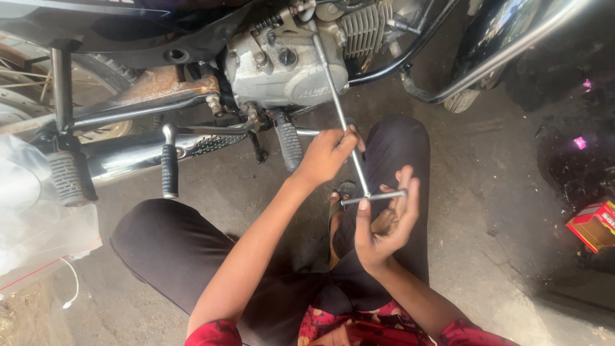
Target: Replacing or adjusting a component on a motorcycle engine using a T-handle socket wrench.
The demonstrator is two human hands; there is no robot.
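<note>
While the left hand [328, 152] closes around the upper part of a long T-handle wrench [339, 109], steadying its shaft, the right hand [384, 218] sits at the cross-handle, fingers half open and curled loosely about the short bar, thumb laid along it. The wrench runs up at a slant from the handle, between the knees, to the grey engine case [282, 70] of a motorcycle, where its far end meets a fastener near the top of the case. By the look of it, a bolt on the case is being turned. The next move would call for the shaft kept in line and the handle spun evenly. A footpeg [289, 144] hangs just beside the left hand; a kick lever [169, 163] and the exhaust pipe [128, 154] lie further left, a red box [596, 224] far right on the floor [500, 192].
</note>
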